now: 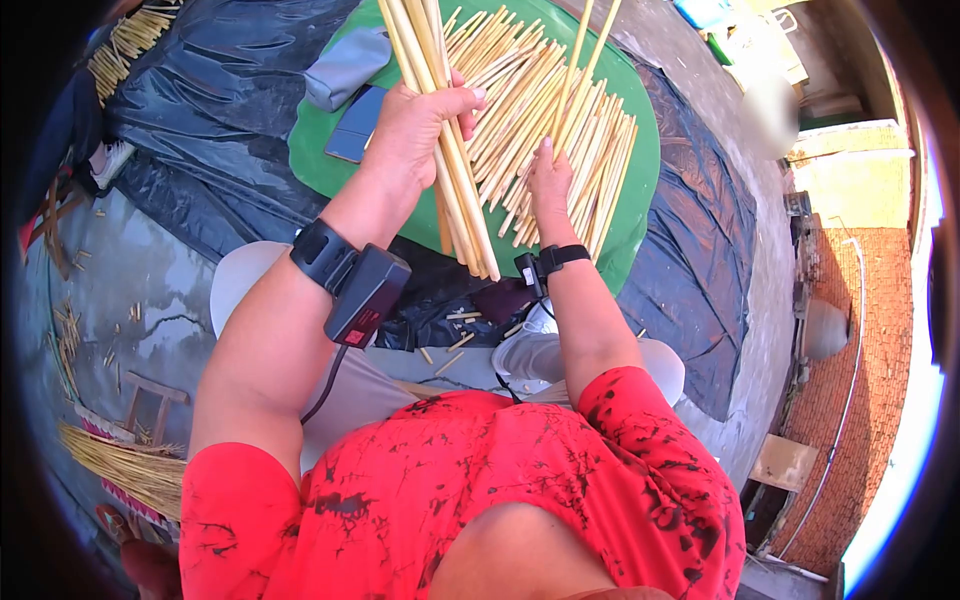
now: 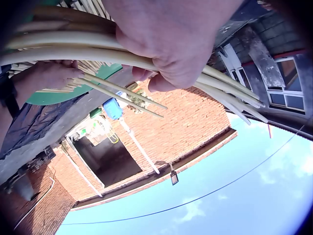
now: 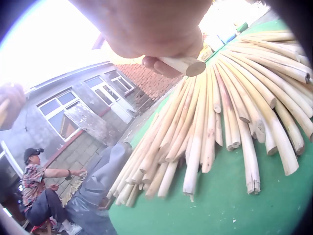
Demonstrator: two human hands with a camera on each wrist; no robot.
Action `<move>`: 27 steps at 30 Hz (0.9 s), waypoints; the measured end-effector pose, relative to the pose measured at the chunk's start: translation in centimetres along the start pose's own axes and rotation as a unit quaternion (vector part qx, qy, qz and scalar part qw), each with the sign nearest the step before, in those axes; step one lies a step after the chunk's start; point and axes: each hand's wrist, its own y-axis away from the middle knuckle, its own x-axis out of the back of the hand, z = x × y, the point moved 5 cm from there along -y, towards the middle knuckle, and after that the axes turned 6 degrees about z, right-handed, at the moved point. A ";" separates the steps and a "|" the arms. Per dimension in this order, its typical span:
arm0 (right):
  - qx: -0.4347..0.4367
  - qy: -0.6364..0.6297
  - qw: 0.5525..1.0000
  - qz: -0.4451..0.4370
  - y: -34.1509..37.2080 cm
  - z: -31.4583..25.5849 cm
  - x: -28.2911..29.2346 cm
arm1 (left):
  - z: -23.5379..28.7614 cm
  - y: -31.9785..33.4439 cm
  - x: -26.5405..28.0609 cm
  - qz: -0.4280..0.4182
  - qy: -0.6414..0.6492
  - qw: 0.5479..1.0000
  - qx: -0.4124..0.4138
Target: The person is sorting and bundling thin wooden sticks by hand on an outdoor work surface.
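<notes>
My left hand (image 1: 415, 125) grips a bundle of several long, pale peeled sticks (image 1: 460, 195), tilted over the near side of the green surface (image 1: 645, 130). With its fingers curled, my right hand (image 1: 550, 182) holds two thinner sticks (image 1: 572, 75) that point up and away. Below it a broad pile of similar sticks (image 1: 515, 110) lies fanned out on the green. In the right wrist view one cut stick end (image 3: 195, 67) pokes out under my right hand (image 3: 151, 29). The left wrist view shows the bundle passing through my left hand (image 2: 171, 41).
A grey cloth (image 1: 347, 68) and a dark blue flat object (image 1: 355, 122) lie left of the pile. Black plastic sheeting (image 1: 230, 110) spreads beneath. Stick offcuts (image 1: 455, 342) litter the ground by my feet. Another person (image 3: 41, 191) sits low across from me. Thin straw (image 1: 125, 465) lies at lower left.
</notes>
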 end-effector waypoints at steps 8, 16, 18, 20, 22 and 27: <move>0.103 -0.317 0.866 -0.373 6.8 -14.8 1.1 | 1.1 -0.3 0.7 0.001 -0.040 0.997 -0.066; 0.092 -0.165 0.839 -0.511 8.2 -14.9 0.9 | 3.7 3.1 -1.3 -0.035 -0.011 0.998 -0.051; 0.112 -0.158 0.836 -0.514 8.2 -15.4 1.5 | 2.6 2.1 -1.0 -0.075 0.005 0.995 -0.059; 0.099 -0.192 0.830 -0.514 7.9 -15.4 1.4 | 2.4 2.0 -1.1 -0.072 0.020 0.996 -0.055; 0.071 -0.209 0.825 -0.521 7.7 -14.9 1.4 | 2.2 1.5 -1.0 -0.072 0.032 0.995 -0.062; 0.089 -0.197 0.842 -0.495 7.4 -13.4 1.1 | 2.5 1.6 -1.4 -0.073 0.037 0.994 -0.077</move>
